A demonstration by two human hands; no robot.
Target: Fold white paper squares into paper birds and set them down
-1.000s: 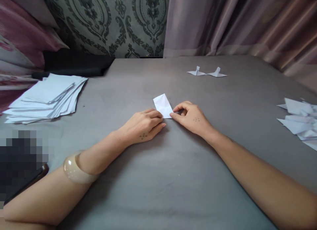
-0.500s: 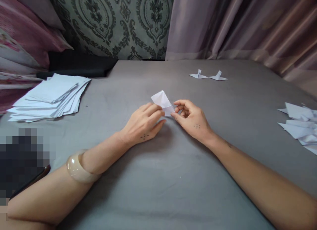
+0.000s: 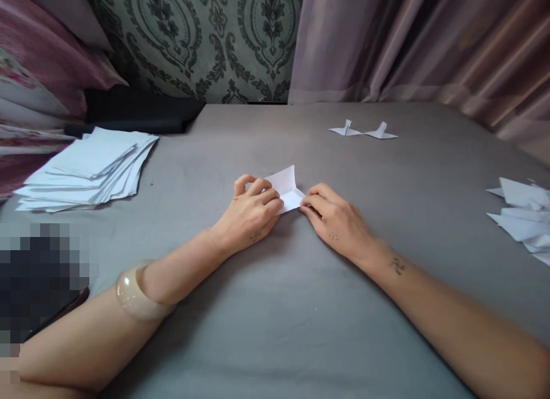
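A small folded sheet of white paper (image 3: 289,188) is between my hands near the middle of the table, with creases and a raised flap at its top. My left hand (image 3: 255,210) grips its left side, fingers curled over it and hiding part of the paper. With thumb and fingertips, my right hand (image 3: 333,216) pinches the paper's right corner. A pale bangle (image 3: 140,290) circles my left forearm.
A stack of white paper sheets (image 3: 86,164) lies at the left, before a black cloth (image 3: 141,110). Two folded paper birds (image 3: 380,131) stand at the back right. More folded papers (image 3: 522,213) are heaped at the right edge of the grey table (image 3: 313,330).
The paper has turned and its flap now stands more open. My right hand has rolled palm-down and closed on the right corner. My left fingers have shifted over the left side.
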